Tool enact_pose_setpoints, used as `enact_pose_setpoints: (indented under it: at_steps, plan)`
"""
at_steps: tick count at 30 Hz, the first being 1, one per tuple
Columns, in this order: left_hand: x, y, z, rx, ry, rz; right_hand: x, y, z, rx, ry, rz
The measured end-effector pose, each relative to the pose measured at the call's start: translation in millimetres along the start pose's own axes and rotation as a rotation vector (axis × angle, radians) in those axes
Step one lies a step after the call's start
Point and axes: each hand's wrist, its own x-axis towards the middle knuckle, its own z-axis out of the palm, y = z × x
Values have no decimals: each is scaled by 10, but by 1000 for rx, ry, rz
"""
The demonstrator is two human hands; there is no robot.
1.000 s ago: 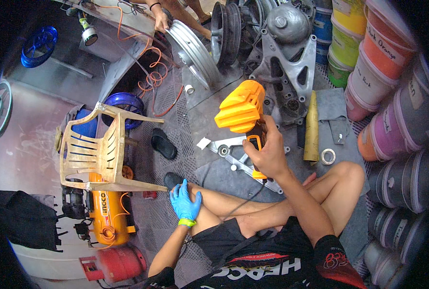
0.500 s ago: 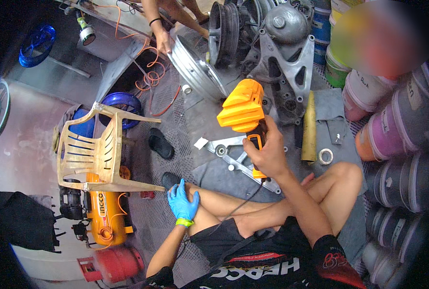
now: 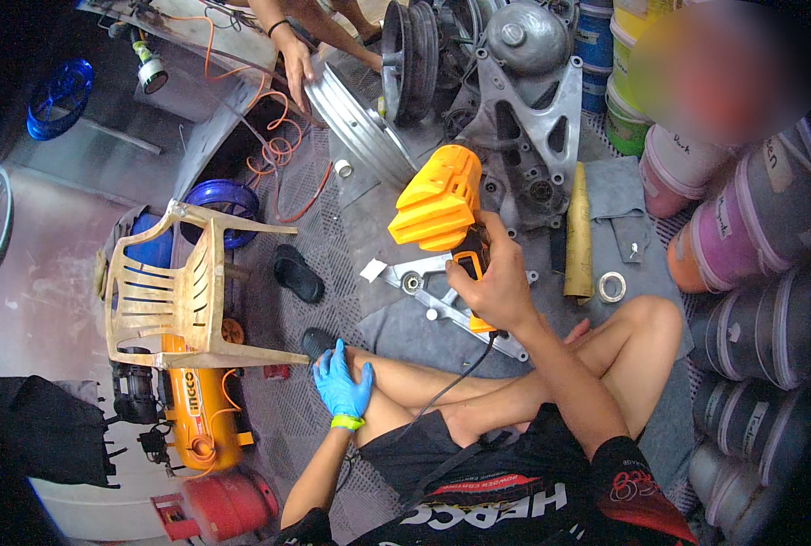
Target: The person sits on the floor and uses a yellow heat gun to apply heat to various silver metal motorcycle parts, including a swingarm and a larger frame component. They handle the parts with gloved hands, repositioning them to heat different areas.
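Note:
My bare right hand [image 3: 501, 289] is wrapped round the grip of an orange and black corded pistol-grip power tool [image 3: 437, 196]. The tool is raised above the grey mat, its bulky head toward the far side; a dark cord runs from its base across my leg. Under it lies a silver metal bracket [image 3: 412, 283], partly covered by the tool and my hand. My left hand [image 3: 342, 382], in a blue glove with a yellow-green band at the wrist, rests open on my shin. Beyond the tool, another person's hand [image 3: 296, 65] touches the edge of a silver wheel rim [image 3: 360, 123].
Grey metal castings [image 3: 528, 109] stand at the back. Stacked lidded tubs [image 3: 733, 227] line the right. A yellow roll [image 3: 578, 237] and a tape roll [image 3: 610, 288] lie on the mat [image 3: 619, 196]. Left are a plastic chair [image 3: 164, 282], an orange compressor [image 3: 201, 409] and a red gas cylinder [image 3: 228, 502].
The power tool in my right hand has shifted slightly left. My left hand stays on my shin. The whole view has moved a little.

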Motion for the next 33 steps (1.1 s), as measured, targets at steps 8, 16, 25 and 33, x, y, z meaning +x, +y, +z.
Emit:
enact_pose_setpoints:
  at_steps: [8,16,25,33]
  plan:
    - [-10,-8,0,17,-7,-13,15,30,-32,-4,-39,29]
    - [58,11,-45,-36,-32,-48,59,-59,-66,-27,11,-20]
    - [139,104,-105,-59,-11,-84,27,-74,-86,-20,7,9]
    - [1079,443,-129,-645,360,-27,-12,-155,-133,41,-40,19]
